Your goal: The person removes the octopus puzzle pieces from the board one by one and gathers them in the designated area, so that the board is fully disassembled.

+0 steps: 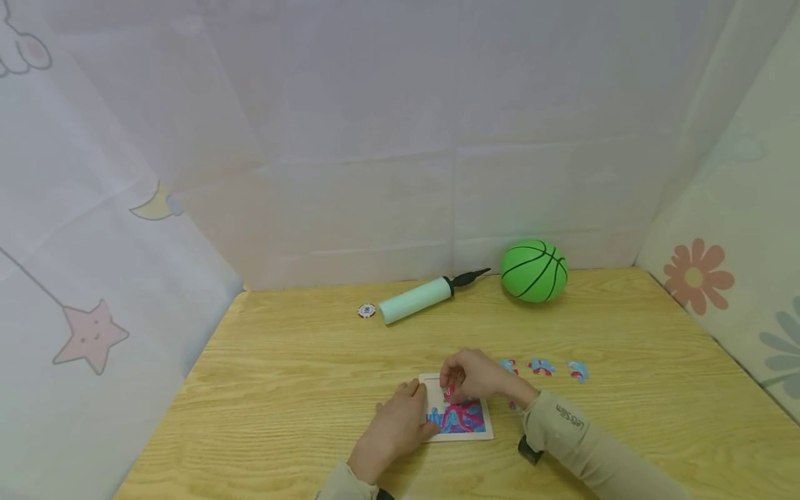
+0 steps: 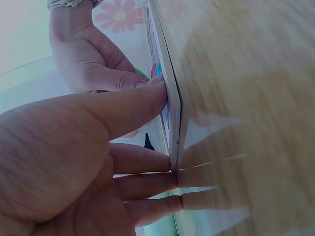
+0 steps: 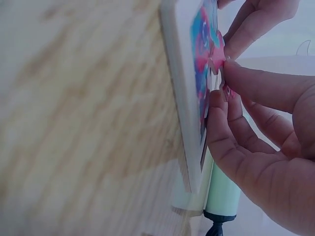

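A white-framed puzzle board (image 1: 459, 437) lies flat on the table, its lower part filled with blue and pink pieces. My left hand (image 1: 400, 419) steadies it: the thumb presses near its lower left, and fairly straight fingers touch its left side. Over the board, my right hand (image 1: 473, 377) pinches a pink puzzle piece (image 3: 227, 92) between thumb and fingertips. The right wrist view has this piece close to the board's surface, beside pink pieces in place. From the head, the right fingers partly cover the board's upper part.
Several loose puzzle pieces (image 1: 541, 367) lie right of the board, some partly behind the right forearm. At the back are a poker chip (image 1: 367, 310), a mint hand pump (image 1: 417, 300) with a black nozzle and a green ball (image 1: 534, 271). Printed cloth walls surround the wooden table (image 1: 281, 389).
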Demonstrator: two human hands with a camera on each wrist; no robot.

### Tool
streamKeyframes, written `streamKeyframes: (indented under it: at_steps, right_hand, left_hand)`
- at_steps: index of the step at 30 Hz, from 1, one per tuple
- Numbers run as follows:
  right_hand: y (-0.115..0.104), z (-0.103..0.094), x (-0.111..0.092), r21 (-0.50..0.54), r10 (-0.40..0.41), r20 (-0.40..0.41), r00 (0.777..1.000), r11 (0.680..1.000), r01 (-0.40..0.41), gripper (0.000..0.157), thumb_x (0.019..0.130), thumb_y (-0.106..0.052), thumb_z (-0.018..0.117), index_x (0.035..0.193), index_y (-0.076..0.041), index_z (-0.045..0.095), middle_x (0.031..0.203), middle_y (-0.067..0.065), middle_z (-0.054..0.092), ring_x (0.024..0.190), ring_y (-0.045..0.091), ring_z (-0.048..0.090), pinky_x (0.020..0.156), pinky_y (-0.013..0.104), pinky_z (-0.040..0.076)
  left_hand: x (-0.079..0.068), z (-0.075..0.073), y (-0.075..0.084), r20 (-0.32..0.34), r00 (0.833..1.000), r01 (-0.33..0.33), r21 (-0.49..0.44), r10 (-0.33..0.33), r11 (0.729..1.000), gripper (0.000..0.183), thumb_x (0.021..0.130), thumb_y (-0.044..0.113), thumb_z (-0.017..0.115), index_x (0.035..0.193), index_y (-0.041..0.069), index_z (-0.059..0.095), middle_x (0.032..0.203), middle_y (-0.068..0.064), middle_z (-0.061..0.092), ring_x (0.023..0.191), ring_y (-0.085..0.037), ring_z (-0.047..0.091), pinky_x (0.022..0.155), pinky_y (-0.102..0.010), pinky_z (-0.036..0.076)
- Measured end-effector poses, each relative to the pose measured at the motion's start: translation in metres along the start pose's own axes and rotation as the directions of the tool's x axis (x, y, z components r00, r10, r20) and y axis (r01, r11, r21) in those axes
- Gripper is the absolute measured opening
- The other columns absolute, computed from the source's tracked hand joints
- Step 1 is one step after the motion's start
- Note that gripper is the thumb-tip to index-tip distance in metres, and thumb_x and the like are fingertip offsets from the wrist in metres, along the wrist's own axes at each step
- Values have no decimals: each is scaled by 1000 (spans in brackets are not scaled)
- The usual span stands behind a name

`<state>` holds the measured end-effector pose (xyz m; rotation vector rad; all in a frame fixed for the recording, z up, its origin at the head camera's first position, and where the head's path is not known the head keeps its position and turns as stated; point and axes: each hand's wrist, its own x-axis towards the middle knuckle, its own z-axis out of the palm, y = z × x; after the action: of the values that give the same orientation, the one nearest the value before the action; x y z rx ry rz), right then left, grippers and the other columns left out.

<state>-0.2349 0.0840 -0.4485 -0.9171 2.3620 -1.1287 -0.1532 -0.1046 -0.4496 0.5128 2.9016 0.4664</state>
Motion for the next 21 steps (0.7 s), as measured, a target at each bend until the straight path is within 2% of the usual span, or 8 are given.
streamKeyframes:
  at_steps: [10, 21]
  right_hand:
    - [-1, -1, 0, 54, 33, 6, 999, 998, -33, 20, 72, 7, 78, 84, -2, 66, 80, 6, 63, 70, 15, 58, 63, 26, 49]
    - [1, -1, -1, 136, 34, 22, 999, 990, -37, 20, 73, 13, 74, 86, 0, 66, 82, 8, 63, 72, 18, 57, 64, 27, 50]
  left_hand:
    - [1, 1, -1, 1, 1000, 2, -3, -2, 1000, 69, 85, 37, 73, 135, -4, 49, 140, -20, 47, 129, -38, 43, 81, -72, 41]
    - [1, 0, -1, 13, 1000, 8, -7, -8, 1000, 69, 85, 37, 72, 135, -4, 49, 140, -21, 47, 130, -38, 43, 82, -72, 42]
